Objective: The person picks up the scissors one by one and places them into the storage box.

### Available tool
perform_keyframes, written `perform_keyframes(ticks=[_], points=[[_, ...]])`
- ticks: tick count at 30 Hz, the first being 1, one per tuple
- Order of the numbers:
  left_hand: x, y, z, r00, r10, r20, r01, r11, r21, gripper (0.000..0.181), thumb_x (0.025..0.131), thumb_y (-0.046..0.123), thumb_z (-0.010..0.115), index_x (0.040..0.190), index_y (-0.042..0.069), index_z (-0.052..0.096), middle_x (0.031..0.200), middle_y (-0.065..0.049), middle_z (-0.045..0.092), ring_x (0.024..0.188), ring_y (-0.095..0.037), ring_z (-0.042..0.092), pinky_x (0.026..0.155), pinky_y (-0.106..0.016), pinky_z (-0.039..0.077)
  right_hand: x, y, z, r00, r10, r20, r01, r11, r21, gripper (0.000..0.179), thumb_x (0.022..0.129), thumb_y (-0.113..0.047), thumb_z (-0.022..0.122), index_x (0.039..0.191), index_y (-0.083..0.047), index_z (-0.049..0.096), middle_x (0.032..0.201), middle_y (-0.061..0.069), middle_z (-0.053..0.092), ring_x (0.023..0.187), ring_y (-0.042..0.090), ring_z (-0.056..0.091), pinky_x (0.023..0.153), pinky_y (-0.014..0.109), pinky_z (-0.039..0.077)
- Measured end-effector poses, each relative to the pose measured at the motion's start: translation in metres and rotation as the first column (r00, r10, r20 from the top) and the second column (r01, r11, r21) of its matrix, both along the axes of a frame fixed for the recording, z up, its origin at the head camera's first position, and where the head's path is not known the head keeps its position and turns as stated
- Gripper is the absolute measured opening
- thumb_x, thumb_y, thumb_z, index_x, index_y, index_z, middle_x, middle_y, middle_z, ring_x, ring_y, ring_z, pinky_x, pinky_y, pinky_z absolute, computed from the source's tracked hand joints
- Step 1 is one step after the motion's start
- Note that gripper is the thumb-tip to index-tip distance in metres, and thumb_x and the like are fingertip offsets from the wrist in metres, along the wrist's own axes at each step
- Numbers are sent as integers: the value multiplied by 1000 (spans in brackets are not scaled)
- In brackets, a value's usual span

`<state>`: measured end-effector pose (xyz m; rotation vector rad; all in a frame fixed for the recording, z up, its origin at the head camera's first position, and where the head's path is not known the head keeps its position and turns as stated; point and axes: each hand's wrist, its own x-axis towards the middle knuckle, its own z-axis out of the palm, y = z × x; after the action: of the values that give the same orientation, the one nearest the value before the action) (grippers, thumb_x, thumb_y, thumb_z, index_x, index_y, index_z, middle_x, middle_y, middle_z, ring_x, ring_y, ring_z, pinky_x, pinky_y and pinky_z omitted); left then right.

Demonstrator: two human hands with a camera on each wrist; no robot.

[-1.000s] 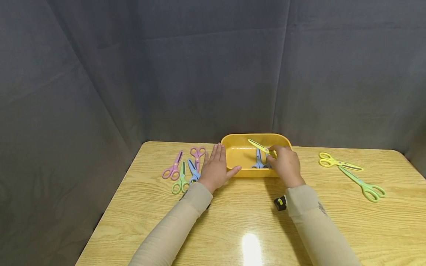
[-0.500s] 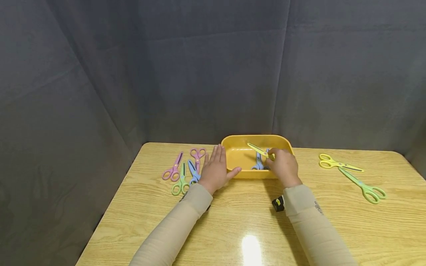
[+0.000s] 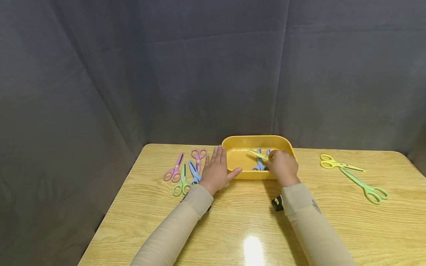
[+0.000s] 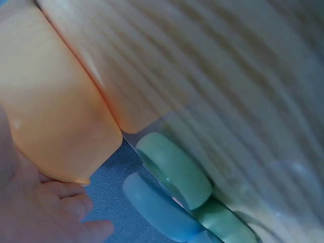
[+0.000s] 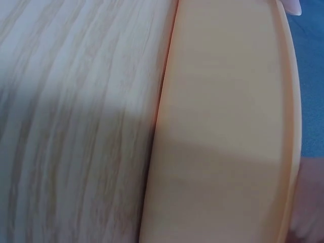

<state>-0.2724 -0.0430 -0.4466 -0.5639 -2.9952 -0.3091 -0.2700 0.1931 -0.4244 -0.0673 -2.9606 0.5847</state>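
Observation:
In the head view my right hand (image 3: 283, 167) reaches over the near right side of a yellow plastic bin (image 3: 239, 175) and pinches yellow scissors (image 3: 257, 153) by the handle end. Their blades point left and slightly up inside the bin. Blue scissors (image 3: 259, 161) lie in the bin below them, with another blue blade (image 3: 268, 152) partly hidden by the hand. My left hand (image 3: 215, 170) rests against the bin's left side, fingers straight and thumb on the near rim. The right wrist view shows the bin's outer wall (image 5: 223, 126) and only a little of the hand.
Left of the bin lie pink scissors (image 3: 173, 170), more pink scissors (image 3: 198, 158), green scissors (image 3: 182, 182) and blue scissors (image 3: 194, 172). At the right, yellow scissors (image 3: 341, 164) touch green scissors (image 3: 364, 186). A dark curtain (image 3: 213, 74) hangs behind the wooden table (image 3: 233, 221).
My right hand has lowered the yellow scissors further into the bin and shifted slightly left. The left hand keeps its place against the bin.

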Motion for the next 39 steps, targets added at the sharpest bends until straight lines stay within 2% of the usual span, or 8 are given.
perform_keyframes(ticks=[4,10,19,29,39], points=[[-1,0,0,1000,0,4,0,1000,14,101,98,72,39,160,-4,15,167,-21,13,156,-32,10,121,-54,18,-2,-1,1,999,-7,46,7,1000,13,28,93,-24,69,112,-4,73,96,21,67,82,35,63,64,47,49],[-2,1,-1,1000,-2,6,2,1000,22,101,98,72,40,160,-4,15,167,-20,13,156,-32,9,121,-54,19,-5,-2,3,995,-27,93,25,999,21,22,92,-28,73,103,-9,74,91,18,68,79,34,64,60,45,48],[-2,-1,-3,1000,0,5,0,1000,16,102,97,74,38,160,-4,14,167,-20,10,156,-30,6,121,-53,19,-8,-3,0,991,-44,125,41,999,30,13,92,-25,70,96,-13,75,89,14,70,75,32,65,57,44,48],[-1,0,-2,1000,-3,8,2,1000,18,102,98,72,40,160,-5,14,167,-21,11,156,-30,5,121,-54,19,-7,-4,0,988,-52,146,47,998,40,10,91,-20,65,86,-12,70,85,13,67,76,31,63,57,44,47],[0,0,-2,1000,-6,9,6,1000,24,102,98,72,39,160,-5,14,167,-20,10,156,-30,6,121,-54,20,-7,-5,0,986,-62,155,56,998,41,12,91,-18,61,82,-12,67,87,16,64,88,41,62,65,49,48]])
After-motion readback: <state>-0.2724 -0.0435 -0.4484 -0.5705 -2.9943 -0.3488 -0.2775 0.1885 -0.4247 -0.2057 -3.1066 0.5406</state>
